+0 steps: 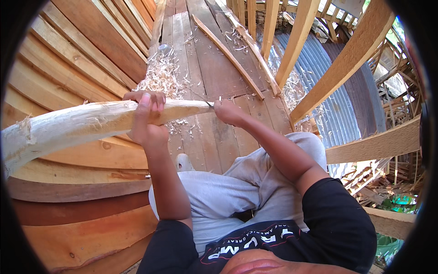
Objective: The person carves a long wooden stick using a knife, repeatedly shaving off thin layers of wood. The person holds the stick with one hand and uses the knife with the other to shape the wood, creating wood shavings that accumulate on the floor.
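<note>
A long, pale, peeled wooden pole (pixel 91 119) comes in from the left edge and narrows toward the middle of the head view. My left hand (pixel 148 114) is wrapped around it, thumb on top, a short way back from the tapered end. At that tip, my right hand (pixel 229 113) is closed on what looks like a knife (pixel 210 104). Only a thin dark blade shows, lying against the wood; the handle is hidden in my fist. Curled wood shavings (pixel 159 75) are heaped on the floor just beyond the pole.
Boards (pixel 86 59) line the left side. On the plank floor (pixel 219 68) lie a narrow wooden strip (pixel 228 55) and a rough pale stick (pixel 255 50). Upright wooden posts (pixel 296 41) form a railing at right, with corrugated metal sheets (pixel 319 82) beyond it.
</note>
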A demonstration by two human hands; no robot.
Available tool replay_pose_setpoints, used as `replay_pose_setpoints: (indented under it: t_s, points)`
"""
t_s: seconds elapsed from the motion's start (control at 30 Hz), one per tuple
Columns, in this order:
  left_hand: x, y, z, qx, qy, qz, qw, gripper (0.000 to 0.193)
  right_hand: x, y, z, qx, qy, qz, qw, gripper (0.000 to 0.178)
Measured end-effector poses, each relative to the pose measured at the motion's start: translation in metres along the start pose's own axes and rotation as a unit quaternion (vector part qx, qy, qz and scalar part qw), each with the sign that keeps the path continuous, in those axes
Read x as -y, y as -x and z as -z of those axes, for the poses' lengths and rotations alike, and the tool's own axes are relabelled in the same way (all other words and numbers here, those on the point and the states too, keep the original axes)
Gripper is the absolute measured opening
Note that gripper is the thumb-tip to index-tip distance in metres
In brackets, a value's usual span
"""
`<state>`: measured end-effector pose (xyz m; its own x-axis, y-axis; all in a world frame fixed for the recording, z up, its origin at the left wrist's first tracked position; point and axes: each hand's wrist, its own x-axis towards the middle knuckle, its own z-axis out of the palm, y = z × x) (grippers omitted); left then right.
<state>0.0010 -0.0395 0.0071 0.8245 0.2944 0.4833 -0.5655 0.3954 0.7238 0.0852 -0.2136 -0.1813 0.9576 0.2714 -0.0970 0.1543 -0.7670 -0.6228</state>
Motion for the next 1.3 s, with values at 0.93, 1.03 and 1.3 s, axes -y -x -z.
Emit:
replay_pose_setpoints:
  t_s: [0.93, 1.03, 1.3]
  points:
    - [0.005, -0.005, 0.014, 0.002, 0.033, -0.002, 0.999, 0.010, 0.020, 0.016, 0.012, 0.044, -0.127, -0.089, 0.987, 0.039]
    - [0.005, -0.010, 0.012, 0.005, 0.031, 0.011, 0.999, 0.011, -0.004, 0.013, 0.004, 0.061, -0.124, -0.093, 0.986, 0.033]
    - [-0.001, -0.008, 0.015, -0.006, 0.048, 0.007, 0.999, 0.013, 0.020, 0.015, 0.019, 0.108, -0.093, -0.115, 0.983, 0.035]
